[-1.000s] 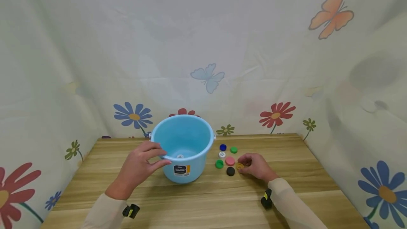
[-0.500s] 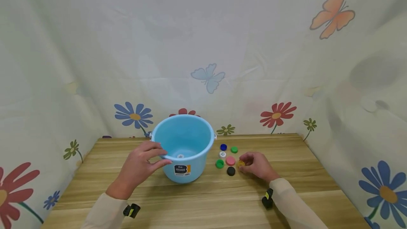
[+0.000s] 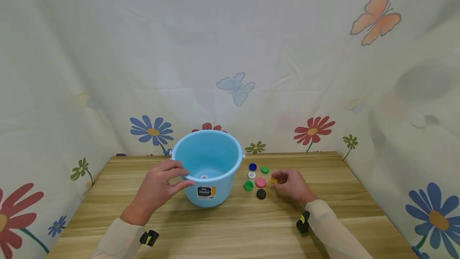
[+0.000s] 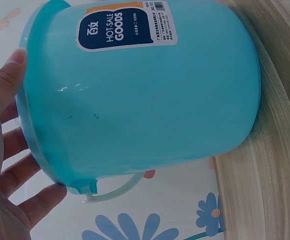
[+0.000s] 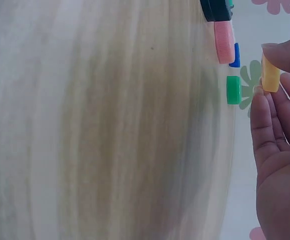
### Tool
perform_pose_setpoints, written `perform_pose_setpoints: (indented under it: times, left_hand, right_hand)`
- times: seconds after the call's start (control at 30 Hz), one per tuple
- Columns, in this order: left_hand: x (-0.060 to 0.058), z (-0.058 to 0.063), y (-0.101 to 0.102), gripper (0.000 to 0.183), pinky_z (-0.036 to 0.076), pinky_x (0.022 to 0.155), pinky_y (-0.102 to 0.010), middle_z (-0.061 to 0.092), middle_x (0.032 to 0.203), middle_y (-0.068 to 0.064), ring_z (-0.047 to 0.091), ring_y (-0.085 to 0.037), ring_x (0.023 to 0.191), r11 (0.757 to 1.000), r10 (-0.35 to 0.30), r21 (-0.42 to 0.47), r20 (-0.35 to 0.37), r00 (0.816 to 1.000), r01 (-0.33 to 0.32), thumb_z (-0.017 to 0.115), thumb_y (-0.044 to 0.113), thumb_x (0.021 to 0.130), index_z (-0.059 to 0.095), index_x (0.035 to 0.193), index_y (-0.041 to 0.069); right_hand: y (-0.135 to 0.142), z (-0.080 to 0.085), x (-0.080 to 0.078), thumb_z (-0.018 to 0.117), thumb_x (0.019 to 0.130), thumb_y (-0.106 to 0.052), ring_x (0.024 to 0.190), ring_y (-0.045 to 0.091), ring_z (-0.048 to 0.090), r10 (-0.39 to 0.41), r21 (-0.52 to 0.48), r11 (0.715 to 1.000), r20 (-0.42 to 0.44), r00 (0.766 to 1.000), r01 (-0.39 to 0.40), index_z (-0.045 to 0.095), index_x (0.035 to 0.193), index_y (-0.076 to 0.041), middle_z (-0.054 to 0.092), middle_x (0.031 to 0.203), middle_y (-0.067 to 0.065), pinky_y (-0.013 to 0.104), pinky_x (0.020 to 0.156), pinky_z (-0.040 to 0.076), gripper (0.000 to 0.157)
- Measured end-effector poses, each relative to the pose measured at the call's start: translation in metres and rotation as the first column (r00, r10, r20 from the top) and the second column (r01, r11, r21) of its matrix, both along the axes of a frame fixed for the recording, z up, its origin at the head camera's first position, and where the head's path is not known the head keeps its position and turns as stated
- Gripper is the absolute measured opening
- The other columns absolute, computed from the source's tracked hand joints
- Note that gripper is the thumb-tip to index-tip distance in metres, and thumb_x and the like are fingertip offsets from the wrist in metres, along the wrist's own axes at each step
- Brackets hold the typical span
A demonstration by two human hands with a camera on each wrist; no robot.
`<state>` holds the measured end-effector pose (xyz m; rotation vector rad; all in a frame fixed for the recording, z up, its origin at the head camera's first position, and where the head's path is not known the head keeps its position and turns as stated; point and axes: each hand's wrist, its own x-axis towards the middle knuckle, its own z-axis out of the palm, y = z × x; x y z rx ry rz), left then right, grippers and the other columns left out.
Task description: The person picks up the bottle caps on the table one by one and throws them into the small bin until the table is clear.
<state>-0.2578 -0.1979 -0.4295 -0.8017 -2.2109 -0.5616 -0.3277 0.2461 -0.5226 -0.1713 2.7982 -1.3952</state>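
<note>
A light blue bucket (image 3: 223, 189) stands upright on the wooden table, its label facing me. My left hand (image 3: 158, 187) holds its near left rim, thumb on the outside and fingers over the inside edge. In the right wrist view, my right hand (image 5: 284, 130) pinches a yellow bottle cap (image 5: 271, 75) between thumb and fingertips, raised off the tabletop. Close by to the left lie a pink cap (image 3: 260, 182), a black cap (image 3: 261, 194), a white cap (image 3: 252, 175) with dark markings, a blue cap (image 3: 253, 167) and two green caps (image 3: 248, 186).
The wooden table (image 3: 230, 235) reaches back to a white curtain (image 3: 172, 51) printed with flowers and butterflies. On the bucket's far right side a handle pivot (image 3: 243, 155) sticks out. Inside, on the bucket's floor, is a small pale round mark (image 3: 204, 177).
My right hand has risen slightly with the yellow cap, which has tipped up and come off the table. The left hand and the bucket have stayed in place.
</note>
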Motion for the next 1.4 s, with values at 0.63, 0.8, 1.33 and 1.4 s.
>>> perform_pose_setpoints:
  times: [0.63, 0.8, 1.33, 1.4]
  left_hand:
    - [-0.001, -0.001, 0.000, 0.036, 0.065, 0.076, -0.042, 0.072, 0.092, -0.001, 0.069, -0.020, 0.091, 1.000, 0.001, -0.006, -0.001, 1.000, -0.001, 0.096, 0.032, 0.063, 0.082, 0.089, 0.013]
    - [-0.001, 0.000, 0.000, 0.036, 0.066, 0.075, -0.042, 0.072, 0.092, -0.001, 0.068, -0.019, 0.090, 1.000, 0.001, -0.007, 0.000, 1.000, -0.001, 0.096, 0.031, 0.062, 0.082, 0.089, 0.013]
    - [-0.003, -0.002, -0.002, 0.035, 0.066, 0.076, -0.040, 0.072, 0.092, 0.001, 0.067, -0.017, 0.091, 1.000, 0.005, -0.017, 0.018, 1.000, -0.005, 0.095, 0.034, 0.065, 0.081, 0.090, 0.013]
    - [-0.004, -0.002, -0.002, 0.034, 0.066, 0.076, -0.040, 0.072, 0.092, 0.001, 0.067, -0.017, 0.091, 1.000, 0.005, -0.019, 0.019, 1.000, -0.005, 0.095, 0.034, 0.065, 0.081, 0.090, 0.013]
  right_hand:
    - [0.005, 0.012, -0.003, 0.084, 0.086, -0.017, 0.101, 0.019, 0.069, 0.004, -0.115, 0.993, -0.082, 0.997, -0.014, 0.068, 0.122, -0.006, 0.073, 0.117, 0.007, 0.026, 0.088, 0.060, 0.040]
    - [0.003, 0.017, -0.003, 0.084, 0.086, -0.018, 0.099, 0.019, 0.069, 0.006, -0.130, 0.991, -0.118, 0.993, -0.021, 0.068, 0.121, -0.007, 0.073, 0.117, 0.008, 0.022, 0.085, 0.059, 0.040]
    - [-0.006, 0.038, -0.001, 0.085, 0.086, -0.024, 0.093, 0.016, 0.068, 0.016, -0.205, 0.977, -0.216, 0.976, -0.061, 0.069, 0.121, -0.004, 0.072, 0.117, 0.014, 0.017, 0.081, 0.059, 0.043]
    - [-0.008, 0.042, 0.000, 0.085, 0.086, -0.024, 0.092, 0.015, 0.068, 0.020, -0.204, 0.977, -0.236, 0.972, -0.070, 0.069, 0.121, -0.004, 0.073, 0.116, 0.013, 0.017, 0.080, 0.059, 0.043]
